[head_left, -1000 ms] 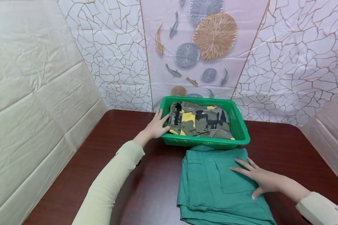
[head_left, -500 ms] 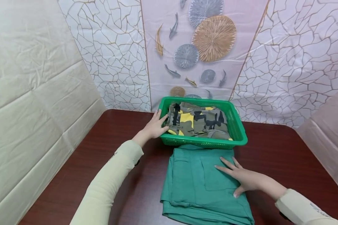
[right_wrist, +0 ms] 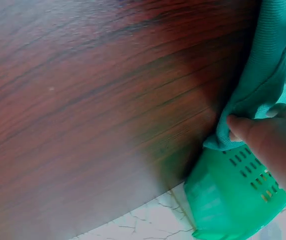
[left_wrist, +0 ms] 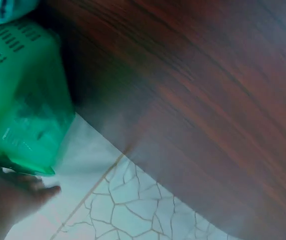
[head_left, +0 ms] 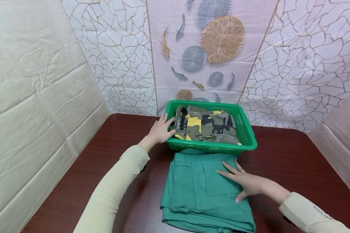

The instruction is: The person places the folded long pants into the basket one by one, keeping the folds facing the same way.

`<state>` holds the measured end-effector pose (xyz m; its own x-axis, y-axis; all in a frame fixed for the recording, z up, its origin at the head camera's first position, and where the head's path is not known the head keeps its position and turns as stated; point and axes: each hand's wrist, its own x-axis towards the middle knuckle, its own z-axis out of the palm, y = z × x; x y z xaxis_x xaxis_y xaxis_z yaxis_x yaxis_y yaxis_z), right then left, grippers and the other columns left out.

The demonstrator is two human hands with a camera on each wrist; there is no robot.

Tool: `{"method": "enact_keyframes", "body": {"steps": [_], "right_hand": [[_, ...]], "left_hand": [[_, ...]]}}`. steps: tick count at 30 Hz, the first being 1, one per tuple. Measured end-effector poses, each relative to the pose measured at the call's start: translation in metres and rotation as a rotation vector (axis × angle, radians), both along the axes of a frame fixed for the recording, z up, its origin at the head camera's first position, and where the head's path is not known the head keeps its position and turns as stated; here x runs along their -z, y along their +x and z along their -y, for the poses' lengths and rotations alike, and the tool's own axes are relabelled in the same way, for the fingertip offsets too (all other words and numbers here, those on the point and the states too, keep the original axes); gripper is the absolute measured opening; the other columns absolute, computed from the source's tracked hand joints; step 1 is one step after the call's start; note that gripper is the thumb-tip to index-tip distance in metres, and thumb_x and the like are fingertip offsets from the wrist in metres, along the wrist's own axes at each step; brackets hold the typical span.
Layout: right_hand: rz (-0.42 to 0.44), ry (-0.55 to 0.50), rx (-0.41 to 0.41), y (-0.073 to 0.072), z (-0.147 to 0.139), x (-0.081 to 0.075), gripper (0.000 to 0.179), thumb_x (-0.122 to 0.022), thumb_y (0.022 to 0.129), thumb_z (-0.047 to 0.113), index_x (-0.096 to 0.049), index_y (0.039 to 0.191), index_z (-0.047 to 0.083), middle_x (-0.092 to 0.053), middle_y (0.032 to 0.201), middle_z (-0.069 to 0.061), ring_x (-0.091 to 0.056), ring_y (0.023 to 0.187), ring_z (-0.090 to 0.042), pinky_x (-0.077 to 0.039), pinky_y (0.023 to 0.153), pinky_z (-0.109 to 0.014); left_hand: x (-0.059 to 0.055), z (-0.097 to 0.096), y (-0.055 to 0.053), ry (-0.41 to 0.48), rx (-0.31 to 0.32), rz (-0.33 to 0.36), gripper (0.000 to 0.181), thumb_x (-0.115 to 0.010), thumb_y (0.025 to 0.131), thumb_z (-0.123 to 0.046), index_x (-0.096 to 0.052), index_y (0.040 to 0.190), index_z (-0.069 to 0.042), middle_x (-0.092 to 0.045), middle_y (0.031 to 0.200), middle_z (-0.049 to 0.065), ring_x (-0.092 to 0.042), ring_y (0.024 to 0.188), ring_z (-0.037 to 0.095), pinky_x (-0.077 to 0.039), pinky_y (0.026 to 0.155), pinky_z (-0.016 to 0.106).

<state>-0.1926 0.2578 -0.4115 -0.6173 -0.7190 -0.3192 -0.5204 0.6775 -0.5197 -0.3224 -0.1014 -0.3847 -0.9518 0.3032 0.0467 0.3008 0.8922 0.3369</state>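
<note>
A green plastic basket (head_left: 211, 148) stands at the back of the table with folded camouflage clothing (head_left: 208, 124) inside, in grey, black and yellow. My left hand (head_left: 160, 129) rests on the basket's left rim, fingers spread. In the left wrist view its fingertips (left_wrist: 46, 192) show at the basket's rim. In front of the basket lies a folded green garment (head_left: 186, 191) with a large patch pocket, its far edge close to the basket. Fingers spread, my right hand (head_left: 249, 183) rests on the garment's right part. The right wrist view shows the garment's edge (right_wrist: 255, 75) beside that hand.
The dark red-brown wooden table (head_left: 283, 152) extends to both sides of the basket. Right behind its far edge hangs a patterned cloth (head_left: 125, 58). A pale quilted cloth (head_left: 38, 106) walls off the left side, and another pale cloth (head_left: 341, 129) the right.
The green garment has slid left across the table with my right hand on it, and now lies more squarely before the basket. My left hand has stayed on the basket's rim.
</note>
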Motion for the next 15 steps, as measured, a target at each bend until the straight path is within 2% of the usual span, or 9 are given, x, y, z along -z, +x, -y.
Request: {"method": "enact_keyframes", "body": {"steps": [3,5,8,11,15], "right_hand": [[0.029,-0.067,-0.007,0.0,-0.006,0.002,0.096,-0.071,0.074,0.045,-0.022,0.152,0.018,0.008,0.155,-0.025,0.015,0.13,-0.065,-0.028,0.094,-0.074],[0.043,-0.108,0.004,0.0,-0.011,0.003,0.091,-0.069,0.079,0.043,-0.022,0.152,0.018,0.009,0.155,-0.026,0.016,0.13,-0.064,-0.023,0.094,-0.076],[0.036,-0.154,0.047,0.002,-0.015,0.001,0.082,-0.066,0.085,0.039,-0.024,0.151,0.015,0.006,0.154,-0.03,0.012,0.132,-0.063,-0.019,0.095,-0.078],[-0.013,-0.182,0.119,0.004,-0.016,-0.003,0.073,-0.062,0.09,0.035,-0.028,0.148,0.009,-0.002,0.152,-0.033,-0.002,0.135,-0.06,-0.025,0.096,-0.073],[-0.108,-0.224,0.233,0.01,-0.02,-0.008,0.062,-0.06,0.092,0.029,-0.035,0.142,0.001,-0.022,0.148,-0.032,-0.024,0.133,-0.053,-0.037,0.095,-0.062]], "left_hand": [[-0.001,-0.001,0.005,0.046,-0.065,-0.086,0.062,-0.038,0.099,-0.047,-0.028,0.15,-0.014,-0.018,0.157,0.017,-0.017,0.145,0.033,-0.017,0.117,0.052],[-0.001,-0.001,0.01,0.118,-0.106,-0.133,0.06,-0.038,0.099,-0.047,-0.033,0.147,-0.012,-0.03,0.153,0.016,-0.029,0.141,0.033,-0.026,0.114,0.05],[0.0,0.001,0.018,0.235,-0.153,-0.165,0.055,-0.04,0.099,-0.044,-0.04,0.143,-0.01,-0.044,0.144,0.015,-0.045,0.129,0.032,-0.04,0.104,0.049],[0.002,0.006,0.028,0.366,-0.187,-0.173,0.05,-0.046,0.098,-0.038,-0.046,0.139,-0.009,-0.052,0.135,0.014,-0.054,0.118,0.031,-0.046,0.094,0.048],[-0.001,0.012,0.039,0.585,-0.217,-0.196,0.042,-0.052,0.097,-0.029,-0.052,0.133,-0.007,-0.057,0.127,0.015,-0.06,0.105,0.031,-0.047,0.09,0.048]]}}
